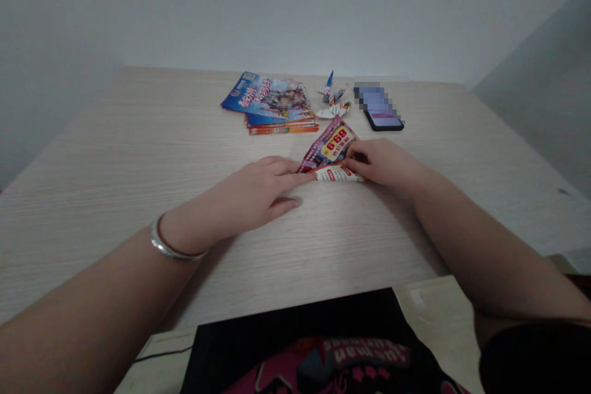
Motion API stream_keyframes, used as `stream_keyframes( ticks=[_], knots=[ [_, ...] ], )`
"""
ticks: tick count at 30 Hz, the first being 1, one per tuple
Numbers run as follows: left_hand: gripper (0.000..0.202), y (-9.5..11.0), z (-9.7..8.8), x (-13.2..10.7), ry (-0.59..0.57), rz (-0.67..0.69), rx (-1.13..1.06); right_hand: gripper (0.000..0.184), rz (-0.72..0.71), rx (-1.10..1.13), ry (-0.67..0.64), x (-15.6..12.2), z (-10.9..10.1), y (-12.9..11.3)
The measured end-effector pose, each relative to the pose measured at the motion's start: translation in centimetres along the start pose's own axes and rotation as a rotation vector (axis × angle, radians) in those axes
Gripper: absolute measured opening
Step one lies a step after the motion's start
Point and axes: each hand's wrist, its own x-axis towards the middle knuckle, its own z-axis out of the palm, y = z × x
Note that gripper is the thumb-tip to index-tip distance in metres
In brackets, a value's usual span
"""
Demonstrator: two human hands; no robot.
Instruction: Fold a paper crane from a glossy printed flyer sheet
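Purple and white printed, the folded paper [333, 146] lies on the tabletop [115, 154] between your two hands, its pointed top aimed at the far side. Your left hand [261, 188] is spread, the index fingertip on the paper's lower left corner and the thumb apart, nearer you. Your right hand [383, 163] curls over the paper's right part; you cannot tell whether it pinches the sheet or only presses it.

Beyond the paper, your room is tight: a folded paper crane [328, 88] stands just past its tip, with a stack of flyers [277, 98] to the left and a phone [386, 116] to the right, all near the far edge by the wall [295, 12]. Open wood grain runs wide to the left and right edges, and another open strip lies between the paper and your near edge.
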Motion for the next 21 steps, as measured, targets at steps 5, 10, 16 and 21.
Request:
stream_keyframes(
  ticks=[5,10,16,21],
  knots=[
    [0.047,0.2,0.5,0.3,0.045,0.053,0.02,0.025,-0.045,0.086,-0.039,0.0,-0.2,-0.4],
    [0.044,0.5,0.6,0.3,0.065,0.112,-0.013,0.02,-0.199,0.159,-0.037,0.0,0.1,0.0],
    [0.038,0.2,0.3,0.0,0.046,0.087,-0.069,0.02,-0.203,0.264,-0.083,0.2,0.5,0.7],
    [0.033,0.3,-0.4,-0.1,0.092,0.084,0.004,0.022,-0.155,0.199,-0.096,0.3,0.5,0.4]
  ],
)
